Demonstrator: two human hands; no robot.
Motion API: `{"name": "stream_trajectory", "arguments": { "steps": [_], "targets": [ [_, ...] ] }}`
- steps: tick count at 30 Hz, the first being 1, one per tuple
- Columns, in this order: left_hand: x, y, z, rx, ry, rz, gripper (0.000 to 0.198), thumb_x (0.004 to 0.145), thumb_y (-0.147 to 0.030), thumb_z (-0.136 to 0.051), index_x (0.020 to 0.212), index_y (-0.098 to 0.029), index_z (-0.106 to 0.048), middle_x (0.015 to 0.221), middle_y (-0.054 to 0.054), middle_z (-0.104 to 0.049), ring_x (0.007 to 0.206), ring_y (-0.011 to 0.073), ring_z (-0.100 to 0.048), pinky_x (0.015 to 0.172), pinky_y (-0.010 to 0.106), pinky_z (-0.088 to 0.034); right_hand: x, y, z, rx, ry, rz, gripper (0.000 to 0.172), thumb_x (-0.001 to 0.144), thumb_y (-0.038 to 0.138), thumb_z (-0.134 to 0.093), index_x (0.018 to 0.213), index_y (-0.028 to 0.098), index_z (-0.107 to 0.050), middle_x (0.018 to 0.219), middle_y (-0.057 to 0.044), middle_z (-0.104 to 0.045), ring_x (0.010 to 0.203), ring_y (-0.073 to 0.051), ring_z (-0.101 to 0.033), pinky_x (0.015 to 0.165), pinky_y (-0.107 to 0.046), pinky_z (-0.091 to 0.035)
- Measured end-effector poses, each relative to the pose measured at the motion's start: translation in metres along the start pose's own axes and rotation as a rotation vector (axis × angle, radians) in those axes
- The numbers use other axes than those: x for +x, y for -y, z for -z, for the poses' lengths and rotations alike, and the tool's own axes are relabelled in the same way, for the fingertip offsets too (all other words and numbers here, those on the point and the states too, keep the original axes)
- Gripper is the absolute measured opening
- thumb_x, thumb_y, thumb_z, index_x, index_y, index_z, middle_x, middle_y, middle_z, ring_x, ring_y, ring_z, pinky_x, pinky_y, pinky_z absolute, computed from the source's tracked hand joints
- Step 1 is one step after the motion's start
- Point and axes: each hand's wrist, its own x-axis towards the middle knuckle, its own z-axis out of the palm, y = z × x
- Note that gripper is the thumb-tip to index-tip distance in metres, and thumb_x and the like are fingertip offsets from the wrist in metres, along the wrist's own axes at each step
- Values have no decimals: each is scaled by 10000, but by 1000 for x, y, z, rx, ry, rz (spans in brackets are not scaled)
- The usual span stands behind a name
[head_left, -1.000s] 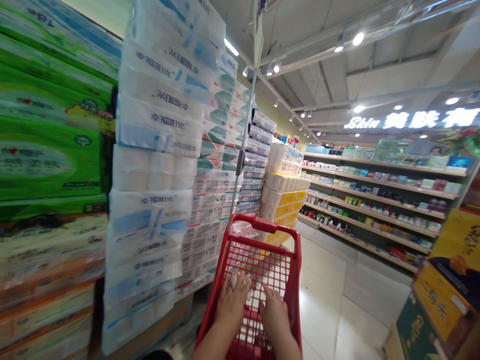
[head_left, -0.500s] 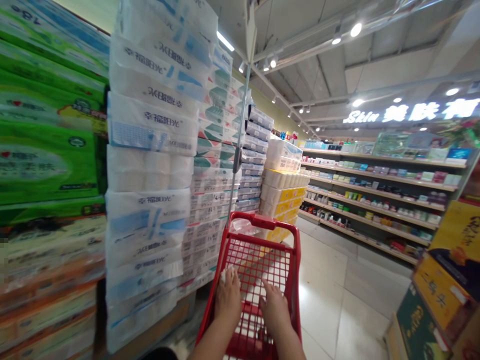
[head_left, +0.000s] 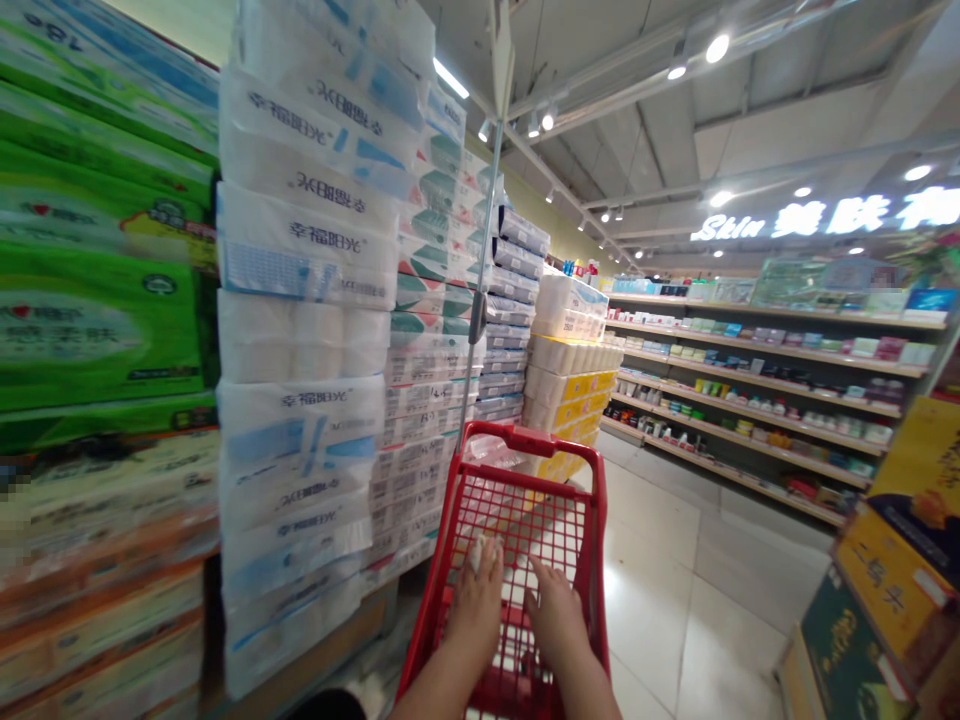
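Red plastic shopping cart (head_left: pixel 525 440): we read 幸福阳光 on white toilet-roll packs (head_left: pixel 300 235) beside it; left hand (head_left: pixel 474 600) holds a white scrap (head_left: pixel 478 553); right hand (head_left: pixel 556 615) lies flat, open, on the cart.

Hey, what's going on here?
A person stands in a store aisle, with their left hand and right hand resting on a red wire shopping cart. The left hand holds something small and white. Stacked packs of toilet paper tower to the left, and shelves of skincare products line the right.

Bare left hand (head_left: pixel 475 603), bare right hand (head_left: pixel 557 618)
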Motion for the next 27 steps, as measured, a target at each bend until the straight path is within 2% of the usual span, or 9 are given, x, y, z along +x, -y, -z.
{"name": "stream_trajectory", "arguments": {
  "steps": [2, 7, 12, 14, 16, 18, 20, 23, 27],
  "targets": [
    [-1, -2, -2, -5, 15, -88, 783, 789, 16, -323, 1513, -261, -211, 1602, 11, -175, 1475, 264, -117, 1171, 489, -247, 0, -1, -1, 1, -4, 0, 569, 825, 177, -457, 1385, 269, -494, 1335, -64, -579, 1257, -225, -501, 987, -352, -397],
    [0, 0, 2, 23, 0, 110, 765, 794, -8, -349, 1520, -203, -204, 1592, 95, -204, 1431, 320, -261, 1126, 502, -319, -1, 0, -1, -12, -1, 0, 583, 822, 172, -452, 1397, 269, -479, 1350, -56, -569, 1275, -229, -482, 998, -366, -390],
    [-2, -4, -3, -43, 20, -96, 763, 786, -36, -379, 1508, -250, -263, 1613, 9, -141, 1476, 288, -100, 1170, 483, -238, -2, 0, -1, 7, -12, 11, 566, 832, 176, -443, 1394, 235, -485, 1344, -69, -572, 1258, -227, -492, 1000, -357, -383],
    [-1, -1, 1, -30, 0, -37, 711, 816, -39, -344, 1501, -225, -293, 1603, 28, -195, 1467, 296, -151, 1163, 483, -247, -2, 0, -1, 9, -21, 13, 563, 833, 177, -445, 1392, 235, -485, 1336, -72, -575, 1254, -231, -490, 997, -363, -379],
    [0, 1, 9, 2, -30, 110, 658, 856, -42, -296, 1502, -163, -288, 1579, 92, -263, 1435, 323, -247, 1135, 479, -293, -3, 1, 1, 7, -28, 2, 559, 838, 184, -451, 1393, 245, -480, 1332, -71, -577, 1260, -235, -479, 996, -374, -371],
    [-1, 0, 15, 9, -47, 133, 630, 880, -59, -289, 1506, -126, -267, 1576, 130, -258, 1422, 336, -271, 1117, 465, -316, -4, 3, 5, 6, -21, -15, 552, 848, 196, -459, 1397, 250, -471, 1333, -73, -574, 1265, -236, -468, 994, -377, -362],
    [-5, -6, 19, -3, -16, 30, 631, 880, -68, -313, 1506, -124, -268, 1595, 121, -203, 1440, 344, -213, 1126, 466, -298, -6, 5, 10, 1, -2, -24, 538, 867, 210, -460, 1404, 251, -456, 1349, -76, -558, 1266, -231, -457, 989, -372, -353],
    [-12, -13, 24, -44, 44, -190, 649, 857, -72, -370, 1485, -232, -335, 1608, 6, -191, 1469, 318, -102, 1163, 464, -221, -8, 4, 14, -10, 24, -40, 525, 896, 222, -458, 1419, 242, -421, 1352, -86, -545, 1270, -220, -434, 995, -361, -324],
    [-10, -13, 29, -65, -10, -14, 566, 912, -192, -411, 1472, -250, -349, 1595, 52, -211, 1404, 335, -285, 1139, 503, -241, -9, 0, 14, -8, 32, -25, 510, 922, 235, -452, 1429, 219, -398, 1377, -94, -517, 1288, -220, -394, 1011, -375, -296]
  ]
}}
